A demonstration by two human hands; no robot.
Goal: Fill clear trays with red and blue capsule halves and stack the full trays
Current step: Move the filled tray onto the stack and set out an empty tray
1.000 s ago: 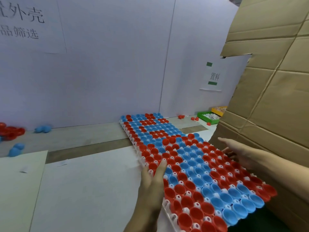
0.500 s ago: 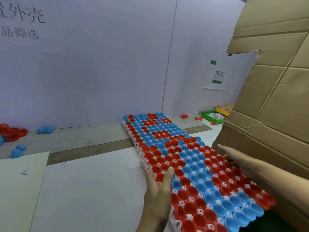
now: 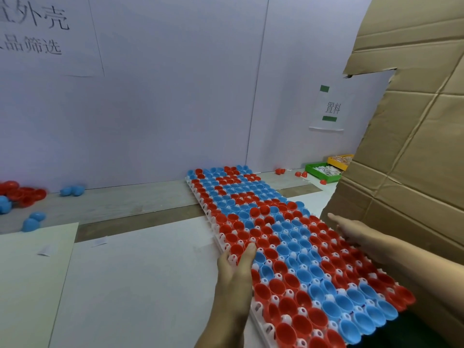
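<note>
Cardboard sheet [image 3: 411,136] upright along the desk's [image 3: 125,285] right edge. Two filled trays end to end — far tray [image 3: 233,189] toward the back edge, near tray [image 3: 313,272] overhanging the front. Left hand [image 3: 237,267] flat, fingers straight, against the near tray's left rim; right hand [image 3: 351,228] released, fingers extended along its right rim. Loose capsule halves [image 3: 25,197] at the left edge.

Glossy red and blue plastic capsule halves [image 3: 288,252] fill a smooth whitish plastic tray [image 3: 261,320] at lower right. Matt white paper sheets [image 3: 140,285] cover the worktop; creased brown cardboard [image 3: 414,121] stands upper right.
</note>
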